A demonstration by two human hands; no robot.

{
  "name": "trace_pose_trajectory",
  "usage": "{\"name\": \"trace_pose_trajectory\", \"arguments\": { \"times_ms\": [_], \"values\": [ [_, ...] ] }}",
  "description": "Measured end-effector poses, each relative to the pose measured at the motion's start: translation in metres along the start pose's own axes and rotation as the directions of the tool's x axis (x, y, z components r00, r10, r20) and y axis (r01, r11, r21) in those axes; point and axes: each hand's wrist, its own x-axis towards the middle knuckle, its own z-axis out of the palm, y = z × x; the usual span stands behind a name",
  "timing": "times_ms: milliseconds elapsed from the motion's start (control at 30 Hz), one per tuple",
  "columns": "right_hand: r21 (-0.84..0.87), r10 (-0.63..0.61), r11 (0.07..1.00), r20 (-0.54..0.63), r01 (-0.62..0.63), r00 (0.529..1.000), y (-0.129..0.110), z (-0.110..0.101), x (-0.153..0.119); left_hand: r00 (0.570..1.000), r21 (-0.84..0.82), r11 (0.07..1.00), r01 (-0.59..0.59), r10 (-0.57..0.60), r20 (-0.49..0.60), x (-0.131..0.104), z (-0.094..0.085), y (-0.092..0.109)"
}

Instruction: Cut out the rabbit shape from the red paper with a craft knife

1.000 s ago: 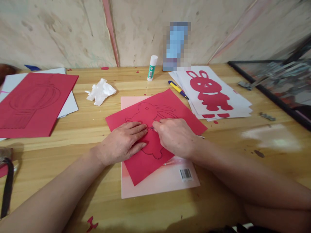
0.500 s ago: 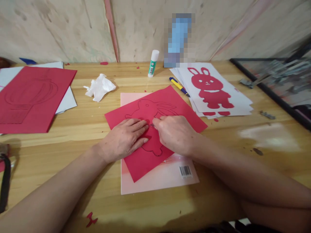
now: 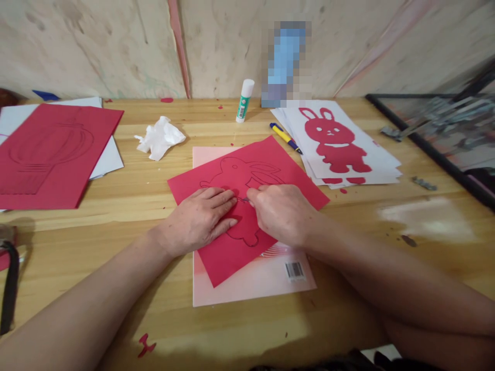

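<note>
Paper (image 3: 246,219), red, rabbit-outlined, lies under outstretched left fingers (image 3: 216,199); I see right fingers (image 3: 253,197) clenched on a slim, mostly hidden tool (image 3: 244,199).

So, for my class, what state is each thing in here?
Pink booklet: closed, flat
Red rabbit-outline sheet: askew on that booklet
Left hand: open, palm down on that sheet
Right hand: curled around a thin, mostly hidden tool
Glue stick: upright, capped
Tissue: crumpled
Yellow pen: lying down
Rabbit figure: flat on white papers
Lantern sheet: flat
</note>
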Motion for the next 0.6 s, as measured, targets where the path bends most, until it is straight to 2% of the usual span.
{"name": "trace_pose_trajectory", "arguments": {
  "times_ms": [267,600],
  "values": [
    [-0.008,-0.033,0.999,-0.031,0.033,0.999,0.001,0.001,0.003,1.000,0.036,0.999,-0.005,0.005,0.016,0.000,0.000,0.002],
    [0.044,-0.059,0.997,0.066,0.057,0.996,0.004,-0.004,0.011,0.994,0.084,0.996,0.007,-0.016,0.105,0.000,0.000,0.002]
  ]
}}
